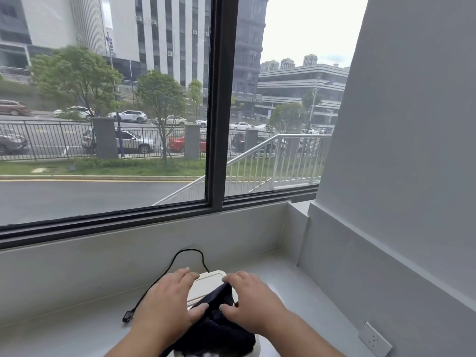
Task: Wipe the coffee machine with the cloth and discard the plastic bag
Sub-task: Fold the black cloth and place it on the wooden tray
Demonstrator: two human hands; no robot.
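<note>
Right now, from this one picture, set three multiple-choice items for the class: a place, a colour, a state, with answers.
1. Where is the wall socket?
A. on the wall right of the coffee machine
B. under the window, left
C. on the window frame

2. What colour is the cloth?
A. white
B. near black
C. red

3. How is the cord's plug?
A. in the socket
B. lying loose on the counter
C. held in a hand

Answers: 1 A, it sits low on the right wall; 2 B, dark against the white machine; 3 B, it lies on the counter, away from the socket.
</note>
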